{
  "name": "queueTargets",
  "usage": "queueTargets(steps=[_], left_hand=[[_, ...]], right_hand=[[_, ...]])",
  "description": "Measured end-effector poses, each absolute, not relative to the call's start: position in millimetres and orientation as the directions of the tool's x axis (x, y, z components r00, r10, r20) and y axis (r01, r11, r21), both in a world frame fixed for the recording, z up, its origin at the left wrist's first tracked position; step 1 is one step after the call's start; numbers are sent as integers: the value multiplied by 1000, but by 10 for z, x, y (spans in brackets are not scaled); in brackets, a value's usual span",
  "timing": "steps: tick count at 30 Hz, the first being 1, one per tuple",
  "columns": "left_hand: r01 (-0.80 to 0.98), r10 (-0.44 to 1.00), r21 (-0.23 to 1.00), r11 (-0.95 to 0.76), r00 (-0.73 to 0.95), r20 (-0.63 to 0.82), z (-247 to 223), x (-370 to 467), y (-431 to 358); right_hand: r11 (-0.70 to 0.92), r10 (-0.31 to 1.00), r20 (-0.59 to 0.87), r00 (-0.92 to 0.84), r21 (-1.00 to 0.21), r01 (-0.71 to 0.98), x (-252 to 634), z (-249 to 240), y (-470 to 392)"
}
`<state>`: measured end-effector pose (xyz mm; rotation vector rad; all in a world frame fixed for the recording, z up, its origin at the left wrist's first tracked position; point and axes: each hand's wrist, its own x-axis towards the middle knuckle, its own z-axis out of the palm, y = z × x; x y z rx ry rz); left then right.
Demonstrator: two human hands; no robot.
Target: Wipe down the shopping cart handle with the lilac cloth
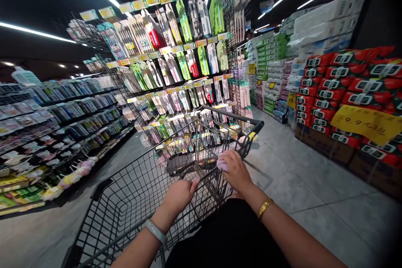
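Note:
A black wire shopping cart (102,187) stands right in front of me. My left hand (179,196) is closed around its near side rim, with the thumb lying along the top. Bunched under the fingers of my right hand (236,171) is a pale purple cloth (222,162), pressed against the same rim closer to the handle (234,115). The cart's handle and fold-down seat are at the far right end, and several wires there cross one another. My right palm hides part of the cloth.
Beyond the cart rises a wire display rack (176,88) hung with packaged kitchen tools. Shelves of small packaged goods (78,113) line the left. Red tissue packs (342,92) are stacked on the right, with a yellow price sign (367,122). Grey floor (298,176) runs between.

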<state>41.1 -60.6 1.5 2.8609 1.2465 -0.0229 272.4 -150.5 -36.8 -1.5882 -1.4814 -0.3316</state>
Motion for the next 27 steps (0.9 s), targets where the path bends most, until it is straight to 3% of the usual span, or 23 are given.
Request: queueTargets(steps=[7,14,18,21,27], left_hand=[[722,722,27,-691,692,-18,36,667,-580],[727,726,35,-686,687,-36,68,950,-643],[648,648,101,-755,761,-35,133,917,-666],[587,592,140,-798,806,-4,205,712,-610],[713,705,74,-697,700,-111,131,177,-492]], right_hand=[[78,616,750,240,-361,929,2934,-390,-1421],[47,439,833,337,-395,917,2924,-887,-1414],[49,474,773,422,-502,864,3068,-1239,-1491],[72,461,730,505,-598,798,3187,-1141,-1527],[170,393,745,540,-635,753,3083,-1008,-1403]])
